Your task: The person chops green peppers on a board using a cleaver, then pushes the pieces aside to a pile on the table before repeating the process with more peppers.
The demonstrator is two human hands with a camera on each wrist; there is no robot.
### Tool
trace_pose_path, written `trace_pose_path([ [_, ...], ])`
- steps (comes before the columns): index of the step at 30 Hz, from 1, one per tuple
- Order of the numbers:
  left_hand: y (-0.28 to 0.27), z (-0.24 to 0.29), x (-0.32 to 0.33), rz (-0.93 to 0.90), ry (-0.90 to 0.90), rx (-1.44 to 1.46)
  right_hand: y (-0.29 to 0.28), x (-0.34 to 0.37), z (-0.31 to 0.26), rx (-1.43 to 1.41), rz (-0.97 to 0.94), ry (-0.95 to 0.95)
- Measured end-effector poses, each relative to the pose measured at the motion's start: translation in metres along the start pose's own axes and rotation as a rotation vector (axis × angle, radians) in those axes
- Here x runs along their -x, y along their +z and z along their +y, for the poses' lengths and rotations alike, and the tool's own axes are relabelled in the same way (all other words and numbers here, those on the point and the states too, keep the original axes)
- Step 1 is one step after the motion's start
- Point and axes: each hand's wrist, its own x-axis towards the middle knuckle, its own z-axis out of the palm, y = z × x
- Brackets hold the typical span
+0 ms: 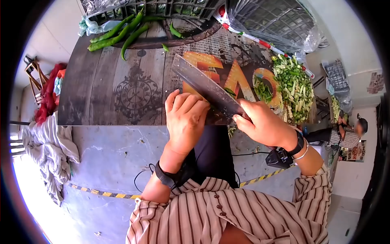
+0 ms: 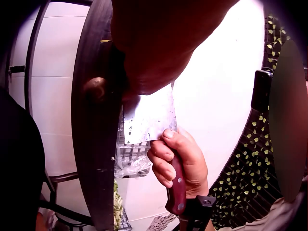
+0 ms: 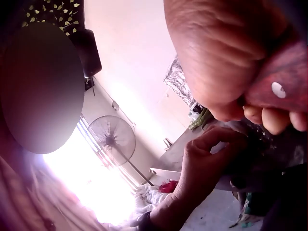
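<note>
My right hand [image 1: 264, 122] grips a cleaver [image 1: 205, 83] by its dark red handle [image 2: 178, 185], the thumb near the blade's base. The broad blade is tilted over the table's near edge and flecked with green bits. Beside it, my left hand [image 1: 185, 118] has bent fingers close to the blade. In the right wrist view, thumb and forefinger of the left hand [image 3: 202, 159] curve toward each other; I cannot tell whether they pinch anything. Cut green pieces [image 1: 263, 90] lie beyond the blade, next to a large heap of chopped green peppers [image 1: 294, 87].
Whole long green chilies [image 1: 122, 34] lie at the table's [image 1: 97, 89] back left, before a black crate [image 1: 158, 10]. A plastic-covered crate [image 1: 272, 24] stands back right. Another person [image 1: 347, 132] works farther right. A standing fan [image 3: 110, 139] is in the background.
</note>
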Motion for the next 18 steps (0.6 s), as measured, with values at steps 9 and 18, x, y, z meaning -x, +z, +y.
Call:
trace_pose_path([
  [9, -0.001, 0.000, -0.001, -0.014, -0.006, -0.006, -0.009, -0.008, -0.010, 0.139, -0.085, 0.027],
  [18, 0.001, -0.002, -0.001, -0.003, 0.018, -0.026, 0.008, -0.028, 0.003, 0.121, 0.022, -0.101],
])
